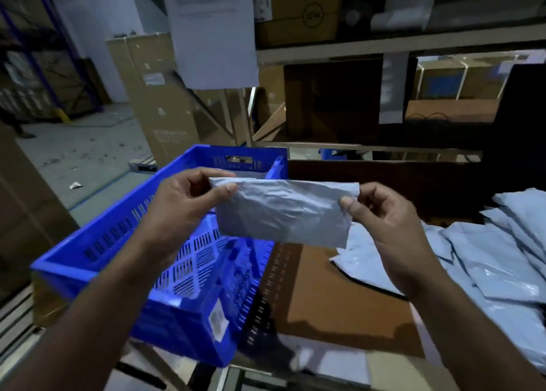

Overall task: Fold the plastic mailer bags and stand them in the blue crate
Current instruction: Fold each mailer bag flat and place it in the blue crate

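We could not read the blurred print on the hanging sheet (214, 27), nor the small label (218, 319) on the crate (88, 251). The pile of mailers (496, 260) ran off the right edge, and the held mailer (285, 213) hid part of the crate's far wall.

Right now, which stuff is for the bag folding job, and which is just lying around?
For the job: folded mailer bag held by left hand and right hand; blue crate; pile of mailer bags.
Lying around: cardboard boxes, hanging paper sheet.
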The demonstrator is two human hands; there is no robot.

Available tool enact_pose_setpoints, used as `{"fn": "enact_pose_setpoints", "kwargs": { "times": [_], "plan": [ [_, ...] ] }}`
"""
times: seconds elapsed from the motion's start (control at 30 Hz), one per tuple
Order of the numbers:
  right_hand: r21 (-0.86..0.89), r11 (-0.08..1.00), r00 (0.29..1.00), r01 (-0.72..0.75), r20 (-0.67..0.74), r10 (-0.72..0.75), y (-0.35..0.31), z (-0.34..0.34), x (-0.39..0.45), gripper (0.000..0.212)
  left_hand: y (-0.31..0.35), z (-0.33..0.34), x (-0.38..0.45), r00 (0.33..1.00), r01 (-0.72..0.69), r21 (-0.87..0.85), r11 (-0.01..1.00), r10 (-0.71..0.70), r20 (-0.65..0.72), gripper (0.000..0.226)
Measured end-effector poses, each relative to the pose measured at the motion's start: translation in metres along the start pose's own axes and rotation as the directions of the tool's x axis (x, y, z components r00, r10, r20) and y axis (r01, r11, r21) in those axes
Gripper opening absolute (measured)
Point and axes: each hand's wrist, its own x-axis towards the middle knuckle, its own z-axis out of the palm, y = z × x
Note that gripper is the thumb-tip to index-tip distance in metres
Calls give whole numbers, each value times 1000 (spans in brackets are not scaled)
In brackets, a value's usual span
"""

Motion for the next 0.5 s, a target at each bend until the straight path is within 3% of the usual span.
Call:
{"fn": "enact_pose_setpoints", "kwargs": {
  "times": [0.2, 0.3, 0.37, 0.5],
  "plan": [
    [-61, 997, 991, 53, 127, -45, -27, 89, 68, 11, -5, -101, 58, 990, -115, 324, 939, 136, -45, 7],
    [-180, 970, 975, 162, 178, -129, -12, 136, 109, 25, -23, -145, 93, 991, -113, 408, 906, 134, -23, 6],
    [-368, 904, 965, 218, 218, -144, 5, 161, 133, 30, -44, -168, 115, 993, -97, 480, 872, 115, -8, 6],
    [-735, 639, 963, 226, 267, -34, 34, 197, 160, 34, -92, -189, 157, 995, -104, 609, 787, 78, 68, 7]
  ]
}}
